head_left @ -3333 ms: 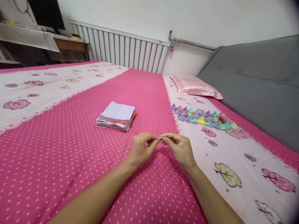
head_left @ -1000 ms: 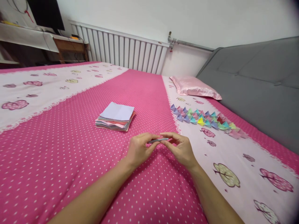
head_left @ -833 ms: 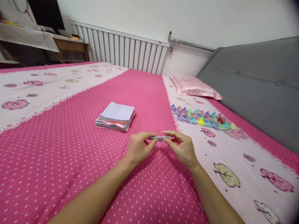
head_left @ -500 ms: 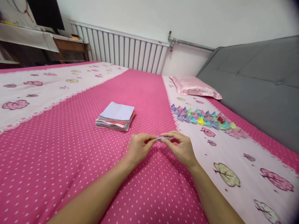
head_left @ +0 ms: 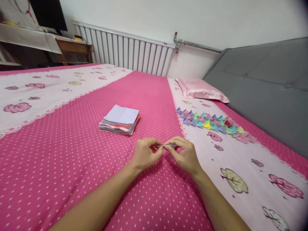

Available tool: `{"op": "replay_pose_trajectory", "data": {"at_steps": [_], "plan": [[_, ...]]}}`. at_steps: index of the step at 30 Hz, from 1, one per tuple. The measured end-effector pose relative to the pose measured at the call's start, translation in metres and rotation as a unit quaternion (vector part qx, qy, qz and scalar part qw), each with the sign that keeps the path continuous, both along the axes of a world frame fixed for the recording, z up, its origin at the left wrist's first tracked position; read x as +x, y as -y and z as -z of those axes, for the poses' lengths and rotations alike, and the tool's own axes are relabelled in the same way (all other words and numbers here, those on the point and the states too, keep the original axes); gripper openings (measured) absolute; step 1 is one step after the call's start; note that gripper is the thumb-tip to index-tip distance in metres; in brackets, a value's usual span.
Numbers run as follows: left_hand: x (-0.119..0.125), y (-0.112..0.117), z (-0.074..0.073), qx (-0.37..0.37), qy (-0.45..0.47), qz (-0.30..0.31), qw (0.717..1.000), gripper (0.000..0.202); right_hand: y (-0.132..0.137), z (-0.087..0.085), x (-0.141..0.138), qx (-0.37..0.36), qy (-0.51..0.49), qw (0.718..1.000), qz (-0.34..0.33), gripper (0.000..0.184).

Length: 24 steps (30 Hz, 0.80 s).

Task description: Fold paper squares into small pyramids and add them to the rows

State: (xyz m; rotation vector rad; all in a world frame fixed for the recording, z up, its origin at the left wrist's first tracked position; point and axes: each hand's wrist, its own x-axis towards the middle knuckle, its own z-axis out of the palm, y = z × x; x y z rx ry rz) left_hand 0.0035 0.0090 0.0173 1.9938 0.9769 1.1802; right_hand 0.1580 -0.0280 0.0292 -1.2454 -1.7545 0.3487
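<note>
A small folded piece of paper (head_left: 172, 145), light blue and seen nearly edge-on, is pinched between my two hands above the bed. My left hand (head_left: 147, 153) grips its left end between thumb and fingertips. Thumb and index finger of my right hand (head_left: 184, 154) press on it from the right, and the two hands' fingertips almost meet. Most of the paper is hidden by the fingers. Beyond my left hand lies a stack of square coloured paper (head_left: 122, 115), a pale lilac sheet on top.
Rows of small folded paper pieces (head_left: 207, 125) in many colours stand on the bedspread to the right. Behind them rest a pink pillow (head_left: 202, 89) and a grey headboard (head_left: 262, 77). A radiator (head_left: 125, 48) runs along the wall; a desk (head_left: 29, 38) with a monitor (head_left: 48, 14) stands far left.
The fingertips have come closer together along the paper, the right hand shifting slightly left. Less of the paper shows between the hands. The stack and the folded pieces stay put.
</note>
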Motion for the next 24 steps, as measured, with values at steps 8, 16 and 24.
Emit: {"op": "replay_pose_trajectory", "data": {"at_steps": [8, 16, 24], "plan": [[0.0, 0.0, -0.003, -0.069, 0.035, 0.009, 0.997, 0.016, 0.001, -0.002, -0.003, -0.018, -0.043, 0.999, -0.002, 0.009], [-0.004, -0.008, 0.0, -0.136, 0.078, 0.045, 0.987, 0.023, -0.002, -0.003, 0.005, -0.057, -0.082, 0.995, 0.007, 0.013], [0.004, -0.002, 0.0, -0.245, 0.134, 0.119, 0.953, 0.023, -0.004, 0.002, 0.002, -0.077, -0.167, 0.982, 0.034, 0.016]]}}
